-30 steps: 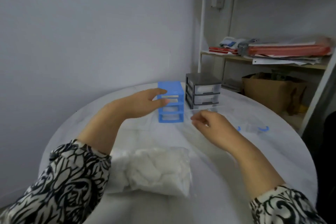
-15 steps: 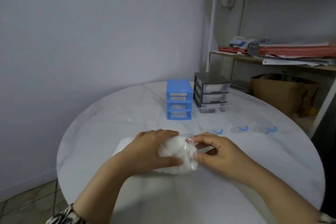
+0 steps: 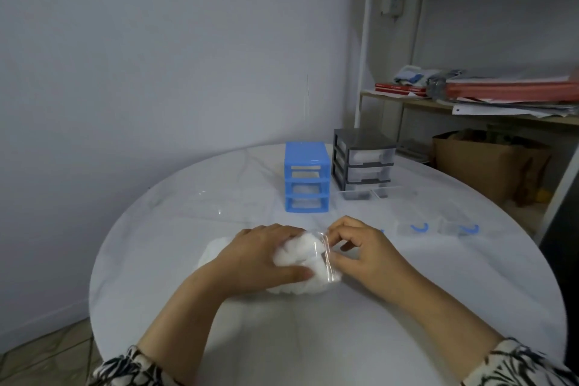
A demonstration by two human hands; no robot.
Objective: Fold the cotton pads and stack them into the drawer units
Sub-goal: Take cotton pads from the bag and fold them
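Cotton pads: white cotton pads in a clear plastic bag (image 3: 300, 260), lying on the round white surface (image 3: 407, 307) near the person, between both hands.
Left hand: left hand (image 3: 260, 257) lies over the bag's left side, fingers and thumb curled round it, grip grasping the bag.
Right hand: right hand (image 3: 360, 251) pinches the bag's open clear edge, grip clenched on the plastic.
Change: a second ago both hands were up at the drawer units and the bag lay untouched; now they have come back and taken it.
Meaning: judged, drawer setup is over and pad retrieval begins; no pad is folded yet.
Blue unit: blue plastic three-tier drawer frame (image 3: 307, 177), slots open, farther back.
Grey unit: grey drawer unit with clear drawers (image 3: 363, 163), just beside it on the right.
Loose drawers: clear drawers with blue handles (image 3: 438, 226) on the surface, to the right.
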